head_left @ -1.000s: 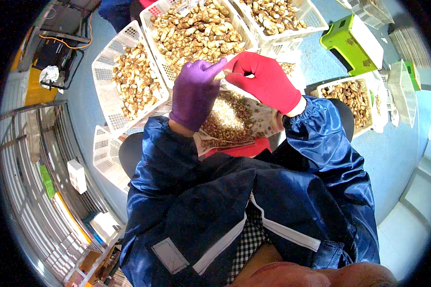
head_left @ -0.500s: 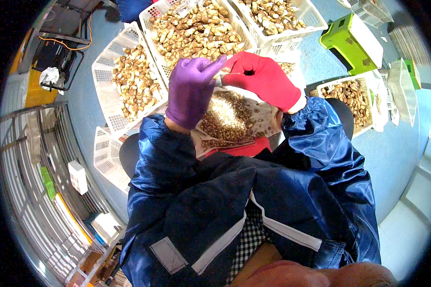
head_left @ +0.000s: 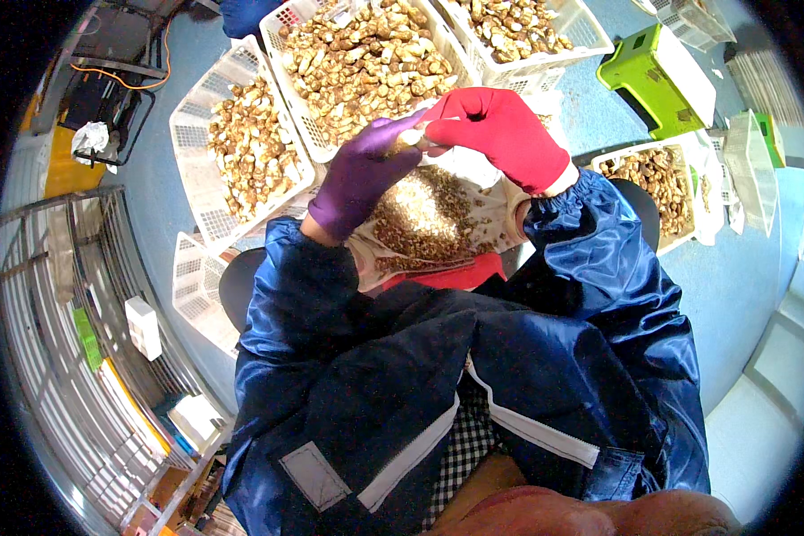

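In front of me my two gloved hands meet, fingertips nearly touching. My left hand point(head_left: 359, 179), in a purple glove, pinches a small pale mushroom point(head_left: 410, 138), mostly covered by the fingers. My right hand point(head_left: 505, 138), in a red glove, is closed against it from the other side; whatever sits between its thumb and forefinger is too hidden to make out. Below them a pale cloth point(head_left: 489, 223) spreads over my lap, heaped with brown and whitish trimmings point(head_left: 420, 219). Beyond the hands stands a white plastic crate point(head_left: 317, 143) full of brown-and-cream mushrooms point(head_left: 366, 67).
More mushrooms fill a crate at the left point(head_left: 192, 161), one at the far right point(head_left: 590, 40) and a smaller basket point(head_left: 688, 214) by my right side. A green-and-white stool point(head_left: 657, 80) stands on the blue floor. Metal racks point(head_left: 71, 357) line the left.
My left hand has tilted and turned toward the right one, its fingers now curled around the pale mushroom. My right hand has shifted slightly, with its fingers closer to the left's.
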